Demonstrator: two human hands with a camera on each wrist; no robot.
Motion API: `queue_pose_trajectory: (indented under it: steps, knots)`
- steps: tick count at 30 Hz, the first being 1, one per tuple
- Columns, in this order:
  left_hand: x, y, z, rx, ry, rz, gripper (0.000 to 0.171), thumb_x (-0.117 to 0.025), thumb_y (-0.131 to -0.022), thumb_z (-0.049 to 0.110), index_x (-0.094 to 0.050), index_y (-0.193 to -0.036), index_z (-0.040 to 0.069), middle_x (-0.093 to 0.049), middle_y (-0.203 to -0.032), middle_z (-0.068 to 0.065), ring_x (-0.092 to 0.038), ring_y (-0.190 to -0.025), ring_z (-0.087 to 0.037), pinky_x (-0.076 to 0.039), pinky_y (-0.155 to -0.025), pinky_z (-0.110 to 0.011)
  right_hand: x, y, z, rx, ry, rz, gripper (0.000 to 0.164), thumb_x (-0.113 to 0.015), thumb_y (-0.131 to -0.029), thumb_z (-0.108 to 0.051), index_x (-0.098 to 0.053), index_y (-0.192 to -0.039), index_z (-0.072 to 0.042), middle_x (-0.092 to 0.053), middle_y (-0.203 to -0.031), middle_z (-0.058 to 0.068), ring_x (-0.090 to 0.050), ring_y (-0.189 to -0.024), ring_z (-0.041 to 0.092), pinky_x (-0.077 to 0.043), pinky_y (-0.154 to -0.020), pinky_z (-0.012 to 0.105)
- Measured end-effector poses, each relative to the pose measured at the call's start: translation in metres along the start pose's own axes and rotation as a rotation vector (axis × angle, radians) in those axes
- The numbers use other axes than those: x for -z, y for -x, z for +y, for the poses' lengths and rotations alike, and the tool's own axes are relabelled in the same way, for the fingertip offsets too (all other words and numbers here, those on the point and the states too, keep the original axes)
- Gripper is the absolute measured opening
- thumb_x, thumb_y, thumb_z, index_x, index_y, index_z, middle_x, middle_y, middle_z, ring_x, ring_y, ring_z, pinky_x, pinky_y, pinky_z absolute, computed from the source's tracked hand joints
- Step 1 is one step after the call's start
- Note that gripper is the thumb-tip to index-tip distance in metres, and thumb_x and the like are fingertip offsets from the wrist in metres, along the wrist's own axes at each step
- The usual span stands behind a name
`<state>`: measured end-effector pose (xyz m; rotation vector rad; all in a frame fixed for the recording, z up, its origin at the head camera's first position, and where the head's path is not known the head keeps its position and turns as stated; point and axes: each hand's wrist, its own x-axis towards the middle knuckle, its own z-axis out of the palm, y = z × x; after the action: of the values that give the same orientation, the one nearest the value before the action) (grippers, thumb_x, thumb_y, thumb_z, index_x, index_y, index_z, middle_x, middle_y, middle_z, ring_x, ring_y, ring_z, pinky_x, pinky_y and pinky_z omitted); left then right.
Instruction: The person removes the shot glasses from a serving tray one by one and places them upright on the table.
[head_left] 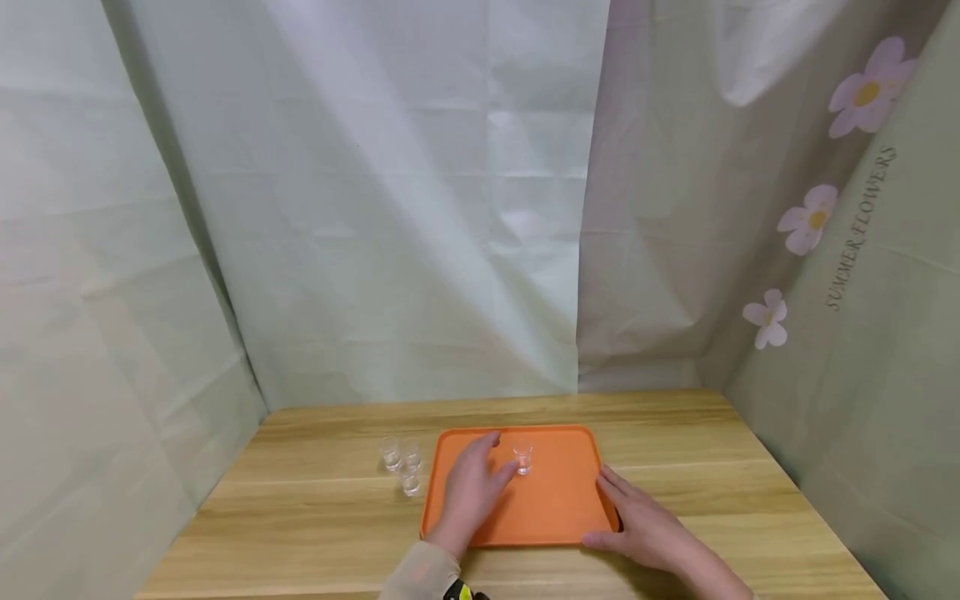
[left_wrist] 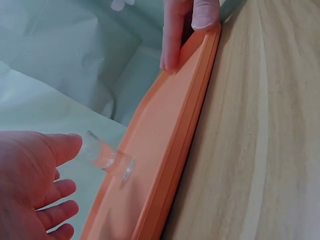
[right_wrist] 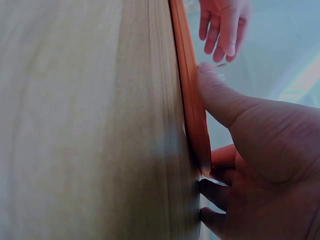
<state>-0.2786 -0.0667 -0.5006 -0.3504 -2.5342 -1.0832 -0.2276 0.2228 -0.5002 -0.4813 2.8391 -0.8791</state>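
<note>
The tray (head_left: 555,508) is plain orange. The glasses (head_left: 401,463) are clear and colourless. The counter (head_left: 750,500) is pale wood with streaky grain. The backdrop (head_left: 375,208) is pale green, with pink, yellow-centred flowers (head_left: 868,87) on the right.

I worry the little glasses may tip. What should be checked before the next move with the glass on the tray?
1. Glass upright on the orange tray: ok.
2. Left hand clear of the glass: cannot tell; its thumb tip is at the glass, fingers spread.
3. Right hand steadying the tray's right edge, thumb on the rim: ok.
4. Tray flat on the wooden table: ok.
5. Three glasses left of the tray upright, apart from the hands: ok.
</note>
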Motion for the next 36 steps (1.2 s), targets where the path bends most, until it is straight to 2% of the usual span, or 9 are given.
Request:
queue_pose_trajectory:
  steps: [4, 13, 22, 25, 36]
  knots:
    - [-0.007, -0.005, 0.001, -0.003, -0.004, -0.018, 0.058, -0.087, -0.097, 0.026, -0.068, -0.143, -0.003, -0.076, -0.128, -0.017, -0.07, -0.12, -0.042, -0.056, -0.1, -0.061, -0.001, 0.0, 0.001, 0.012, 0.006, 0.0, 0.105, -0.086, -0.093, -0.057, -0.044, -0.163, 0.008, -0.035, -0.173, 0.029, -0.041, -0.154, 0.054, -0.038, -0.119, 0.072]
    - [-0.019, -0.009, 0.001, 0.07, 0.017, -0.084, 0.058, -0.084, -0.1, 0.028, -0.066, -0.146, -0.002, -0.076, -0.128, -0.014, -0.071, -0.119, -0.039, -0.057, -0.101, -0.06, -0.006, 0.0, 0.002, 0.018, 0.011, -0.006, 0.105, -0.084, -0.094, -0.058, -0.044, -0.163, 0.008, -0.036, -0.172, 0.03, -0.042, -0.152, 0.054, -0.039, -0.118, 0.073]
    - [-0.028, -0.011, 0.003, 0.037, -0.03, -0.037, 0.035, -0.086, -0.099, 0.026, -0.075, -0.124, 0.004, -0.079, -0.11, -0.005, -0.074, -0.103, -0.03, -0.061, -0.09, -0.052, -0.006, 0.0, 0.004, 0.0, 0.001, -0.013, 0.104, -0.084, -0.094, -0.059, -0.043, -0.165, 0.006, -0.034, -0.174, 0.028, -0.04, -0.154, 0.054, -0.039, -0.118, 0.073]
    - [-0.029, -0.013, 0.003, 0.053, -0.033, -0.031, 0.029, -0.086, -0.099, 0.026, -0.075, -0.118, 0.007, -0.078, -0.108, -0.003, -0.074, -0.1, -0.027, -0.06, -0.087, -0.048, -0.005, -0.001, 0.003, 0.004, 0.011, -0.009, 0.105, -0.084, -0.093, -0.059, -0.044, -0.164, 0.006, -0.035, -0.174, 0.028, -0.041, -0.154, 0.053, -0.039, -0.117, 0.073]
    - [-0.027, -0.013, 0.005, 0.047, -0.035, -0.008, 0.022, -0.088, -0.097, 0.022, -0.072, -0.107, 0.01, -0.075, -0.102, -0.001, -0.072, -0.094, -0.024, -0.058, -0.08, -0.043, -0.002, -0.003, 0.002, 0.018, 0.02, 0.001, 0.104, -0.084, -0.093, -0.058, -0.045, -0.163, 0.008, -0.036, -0.172, 0.029, -0.042, -0.153, 0.054, -0.039, -0.118, 0.072]
